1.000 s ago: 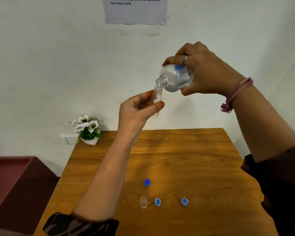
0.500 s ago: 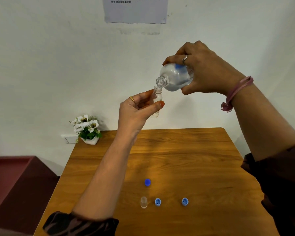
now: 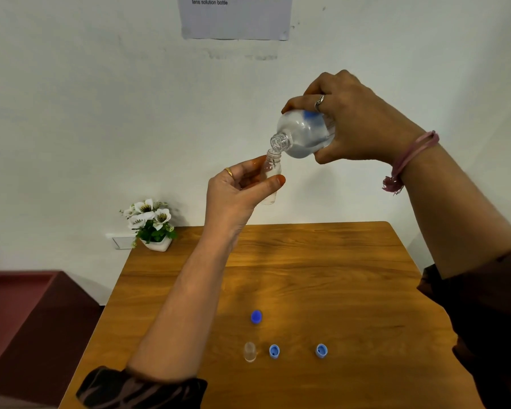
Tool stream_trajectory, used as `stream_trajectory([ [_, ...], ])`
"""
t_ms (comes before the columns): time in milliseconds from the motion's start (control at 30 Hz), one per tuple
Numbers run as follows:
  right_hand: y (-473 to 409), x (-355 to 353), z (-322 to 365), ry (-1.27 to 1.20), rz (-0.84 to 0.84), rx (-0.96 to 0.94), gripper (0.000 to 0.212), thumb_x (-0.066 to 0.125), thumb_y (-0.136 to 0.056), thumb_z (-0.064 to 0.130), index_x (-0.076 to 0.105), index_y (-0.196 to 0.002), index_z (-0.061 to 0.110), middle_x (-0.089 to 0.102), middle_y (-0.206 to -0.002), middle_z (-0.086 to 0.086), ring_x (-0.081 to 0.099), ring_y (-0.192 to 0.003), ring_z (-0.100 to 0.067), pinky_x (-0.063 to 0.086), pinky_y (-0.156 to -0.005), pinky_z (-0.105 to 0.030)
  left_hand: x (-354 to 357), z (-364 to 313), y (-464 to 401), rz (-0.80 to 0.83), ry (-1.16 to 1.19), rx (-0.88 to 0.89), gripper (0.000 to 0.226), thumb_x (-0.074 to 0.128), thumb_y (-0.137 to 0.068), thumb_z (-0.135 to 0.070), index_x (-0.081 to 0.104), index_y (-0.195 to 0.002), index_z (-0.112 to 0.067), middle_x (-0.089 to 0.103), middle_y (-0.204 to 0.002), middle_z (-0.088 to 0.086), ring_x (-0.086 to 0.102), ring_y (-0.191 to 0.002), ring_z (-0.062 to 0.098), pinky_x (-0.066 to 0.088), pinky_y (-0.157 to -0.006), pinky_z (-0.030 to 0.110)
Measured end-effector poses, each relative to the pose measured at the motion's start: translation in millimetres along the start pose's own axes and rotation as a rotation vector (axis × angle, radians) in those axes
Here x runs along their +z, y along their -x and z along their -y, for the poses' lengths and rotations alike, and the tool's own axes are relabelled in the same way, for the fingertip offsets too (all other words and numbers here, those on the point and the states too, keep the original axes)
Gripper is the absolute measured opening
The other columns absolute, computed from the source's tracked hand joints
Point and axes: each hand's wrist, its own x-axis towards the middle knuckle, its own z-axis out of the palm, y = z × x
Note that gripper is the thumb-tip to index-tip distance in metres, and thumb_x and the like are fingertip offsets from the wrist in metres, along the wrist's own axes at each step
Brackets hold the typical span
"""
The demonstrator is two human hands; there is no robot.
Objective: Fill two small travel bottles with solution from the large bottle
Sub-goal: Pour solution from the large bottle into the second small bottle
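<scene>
1. Up above the table, the right hand grips the large clear plastic bottle of solution, fingers wrapped over its body and thumb pressed underneath; the bottle is tipped with its open threaded neck pointing down and to the left.
2. Just below, the left hand pinches a small clear travel bottle between thumb and fingers, holding it nearly upright with its open mouth right under the large bottle's neck; the two openings are touching or all but touching, and I cannot tell which.
3. Whether liquid is flowing between them is too fine to make out.
4. Down on the brown wooden table, a second small clear travel bottle stands upright and uncapped near the front edge.
5. Beside that bottle lies a small light-blue cap, open side up, and a matching light-blue cap sits well to its right.
6. Behind the standing bottle rests a darker blue cap, closed top showing.
7. At the table's far left corner sits a white pot of white flowers, against the white wall.
8. High on that wall hangs a printed paper sheet.
</scene>
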Motion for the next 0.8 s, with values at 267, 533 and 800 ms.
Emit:
stream_trajectory([
  [267,-1.9,0.3,-0.1,0.001,0.004,-0.001,0.081,0.084,-0.063,0.022,0.048,-0.135,0.025,0.051,-0.123,-0.010,0.042,-0.112,-0.032,0.045,-0.089,-0.046,-0.7,0.4,-1.2,-0.011,0.002,0.000,0.035,0.083,-0.069,-0.006,0.074,-0.096,-0.025,0.077,-0.090,-0.005,0.071,-0.088,0.011,0.054,-0.072,0.018],
  [533,-2.0,0.3,0.1,0.010,0.010,-0.006,0.080,0.083,-0.063,0.023,0.048,-0.135,0.026,0.051,-0.123,-0.010,0.042,-0.112,-0.032,0.046,-0.089,-0.047,-0.8,1.3,-1.2,-0.011,-0.004,0.003,0.035,0.083,-0.069,-0.006,0.074,-0.097,-0.024,0.077,-0.090,-0.004,0.071,-0.086,0.009,0.053,-0.072,0.017],
  [800,-0.7,-0.5,0.2,0.015,0.014,-0.008,0.080,0.082,-0.063,0.023,0.048,-0.135,0.026,0.051,-0.122,-0.010,0.042,-0.111,-0.032,0.046,-0.088,-0.048,0.4,1.7,-0.7,-0.007,0.007,0.003,0.035,0.083,-0.069,-0.003,0.074,-0.097,-0.022,0.077,-0.089,-0.006,0.071,-0.085,0.007,0.053,-0.071,0.016],
])
